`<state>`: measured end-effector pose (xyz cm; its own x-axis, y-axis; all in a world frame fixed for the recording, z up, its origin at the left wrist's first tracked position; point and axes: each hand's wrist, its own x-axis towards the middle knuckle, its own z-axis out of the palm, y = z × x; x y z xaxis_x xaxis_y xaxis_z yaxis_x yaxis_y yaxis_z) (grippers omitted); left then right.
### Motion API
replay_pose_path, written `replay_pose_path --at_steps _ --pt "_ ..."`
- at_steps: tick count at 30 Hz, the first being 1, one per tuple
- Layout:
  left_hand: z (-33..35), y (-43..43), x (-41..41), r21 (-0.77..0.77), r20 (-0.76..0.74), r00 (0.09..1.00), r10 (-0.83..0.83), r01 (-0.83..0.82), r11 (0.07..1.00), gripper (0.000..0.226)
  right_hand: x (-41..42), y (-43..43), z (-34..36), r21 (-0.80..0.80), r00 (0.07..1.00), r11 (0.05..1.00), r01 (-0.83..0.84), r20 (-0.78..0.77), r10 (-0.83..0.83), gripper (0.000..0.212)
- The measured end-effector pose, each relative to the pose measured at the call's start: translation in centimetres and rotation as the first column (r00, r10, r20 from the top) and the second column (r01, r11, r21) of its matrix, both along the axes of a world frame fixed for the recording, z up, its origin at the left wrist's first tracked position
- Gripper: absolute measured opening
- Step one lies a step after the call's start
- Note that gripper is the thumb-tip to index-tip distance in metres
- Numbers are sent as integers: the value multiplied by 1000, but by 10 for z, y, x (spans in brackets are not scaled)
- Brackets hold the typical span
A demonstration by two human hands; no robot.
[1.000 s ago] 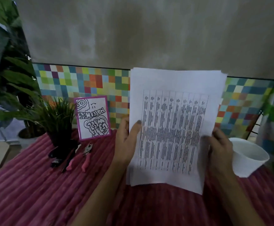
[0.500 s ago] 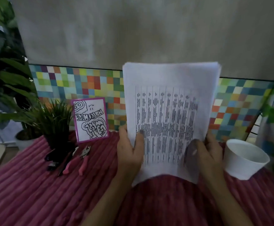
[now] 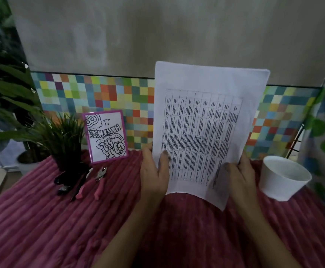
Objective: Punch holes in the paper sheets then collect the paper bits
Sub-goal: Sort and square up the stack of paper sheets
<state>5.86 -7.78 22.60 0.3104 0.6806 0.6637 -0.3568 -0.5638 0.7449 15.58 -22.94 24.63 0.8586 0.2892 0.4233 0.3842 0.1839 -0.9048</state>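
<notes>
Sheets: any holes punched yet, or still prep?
Still prep. Done: nothing visible; no holes or bits show. In hand: both hands, left and right, hold the sheets upright above the cloth. Left: the pink punch lies untouched; punching and collecting bits, perhaps into the cup.

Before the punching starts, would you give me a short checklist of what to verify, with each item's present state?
1. Paper sheets held by both hands: ok, left hand and right hand grip the lower edges.
2. Sheet edges squared up: cannot tell.
3. Pink-handled punch within reach: ok, lying on the pink cloth, left of the left hand.
4. A hand free to take the punch: not ok.
5. White cup ready for the bits: ok, upright beside the right hand.
6. Holes already punched: cannot tell.
</notes>
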Motion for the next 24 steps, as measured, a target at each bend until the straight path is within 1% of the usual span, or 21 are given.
replay_pose_path --at_steps 3,5,8,10,13,14,15,17,18,19,21,22,24 --pt "-5 0 0 -33 -16 999 -34 33 999 24 -1 0 -4 -9 999 1000 29 -35 -29 48" --pt "-14 -1 0 -54 -42 998 -47 44 998 31 -5 3 -12 -2 994 1000 -11 -108 11 53" --pt "-19 1 2 -55 -70 996 -59 55 997 31 -12 2 -11 45 984 997 -64 -162 71 57" --pt "-18 2 1 -61 -101 993 -58 52 997 32 -15 1 -9 39 982 997 -67 -174 73 53" --pt "-12 6 0 -78 -188 981 -58 44 996 29 -12 0 -8 8 979 998 -56 -197 56 40" --pt "-9 10 -1 -83 -206 976 -71 54 995 28 -8 -4 -5 3 980 999 -41 -195 41 35" --pt "-3 12 -3 -102 -218 971 -98 77 992 28 -5 -8 0 -25 985 1000 -12 -170 8 36" --pt "7 11 -12 -202 -225 954 -197 152 968 24 -2 -22 11 -119 992 991 57 -108 -70 57" --pt "10 7 -20 -231 -222 946 -235 183 956 20 -5 -32 16 -135 991 989 57 -113 -73 64" --pt "11 1 -28 -227 -242 940 -240 185 956 17 -11 -40 17 -137 989 990 38 -134 -57 66" --pt "2 -9 -41 -222 -373 907 -196 118 968 14 -26 -53 8 -202 985 979 5 -165 -39 61" --pt "-5 -12 -45 -233 -456 871 -181 80 969 15 -31 -59 -1 -257 984 966 -13 -174 -33 57" --pt "-23 -17 -51 -238 -610 772 -181 39 970 19 -38 -66 -23 -330 973 941 -80 -229 3 51"
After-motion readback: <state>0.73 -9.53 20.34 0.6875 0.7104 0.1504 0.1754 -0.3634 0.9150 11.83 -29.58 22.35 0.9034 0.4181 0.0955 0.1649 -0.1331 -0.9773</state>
